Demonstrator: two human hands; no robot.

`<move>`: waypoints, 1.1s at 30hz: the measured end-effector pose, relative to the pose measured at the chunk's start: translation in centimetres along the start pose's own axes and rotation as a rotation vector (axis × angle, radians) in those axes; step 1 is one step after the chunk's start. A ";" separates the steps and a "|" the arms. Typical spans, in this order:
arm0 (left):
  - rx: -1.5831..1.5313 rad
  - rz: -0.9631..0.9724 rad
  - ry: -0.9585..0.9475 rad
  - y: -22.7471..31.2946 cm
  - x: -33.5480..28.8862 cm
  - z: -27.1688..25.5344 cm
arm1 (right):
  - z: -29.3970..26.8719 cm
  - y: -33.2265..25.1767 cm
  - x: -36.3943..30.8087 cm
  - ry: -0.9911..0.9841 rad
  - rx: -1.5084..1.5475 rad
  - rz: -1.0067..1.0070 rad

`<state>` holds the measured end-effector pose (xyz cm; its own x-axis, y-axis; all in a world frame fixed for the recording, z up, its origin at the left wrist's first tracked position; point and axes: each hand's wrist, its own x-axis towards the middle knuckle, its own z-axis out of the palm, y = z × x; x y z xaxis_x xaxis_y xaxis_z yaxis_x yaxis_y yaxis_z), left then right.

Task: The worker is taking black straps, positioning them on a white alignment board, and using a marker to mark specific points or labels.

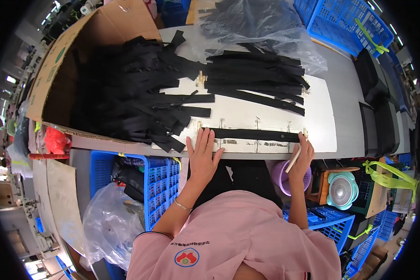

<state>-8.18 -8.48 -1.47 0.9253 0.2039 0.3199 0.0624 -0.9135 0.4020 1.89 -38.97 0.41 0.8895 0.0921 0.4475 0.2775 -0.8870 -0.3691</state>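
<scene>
A black zipper [252, 135] lies stretched straight along the near edge of a white board [238, 112] with dark marks on it. My left hand [203, 156] rests flat at the zipper's left end, fingers extended and thumb apart. At the right end, the fingertips of my right hand [302, 161] touch the tape beside a small pale block [305, 132]. That hand is closed around a slim, cream-coloured stick [292, 159], which points down toward me. A small zipper pull shows near the right end. Farther back on the board lies a stack of black zippers [256, 70].
A cardboard box [56, 70] on its side spills a heap of black zippers [130, 88] at left. Clear plastic [261, 28] covers more at the back. Around the table stand blue crates [161, 191], a purple bin [284, 177] and a teal fan [342, 190].
</scene>
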 end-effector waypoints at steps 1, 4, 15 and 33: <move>-0.010 -0.004 -0.008 0.0 0.0 -0.1 | 0.0 -1.4 0.5 0.010 0.088 0.015; -0.018 -0.016 -0.009 -0.1 0.0 -0.2 | 0.6 -7.0 1.8 -0.171 0.537 0.110; -0.082 -0.023 -0.016 0.0 0.0 -0.2 | 9.0 -15.3 2.9 -0.500 0.999 0.116; -0.082 -0.027 -0.015 -0.1 0.1 -0.2 | 9.5 -15.7 2.5 -0.395 0.828 -0.038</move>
<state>-8.14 -8.31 -1.32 0.9291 0.2220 0.2957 0.0566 -0.8757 0.4796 3.17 -20.53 -0.45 0.8915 0.3977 0.2171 0.3454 -0.2863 -0.8937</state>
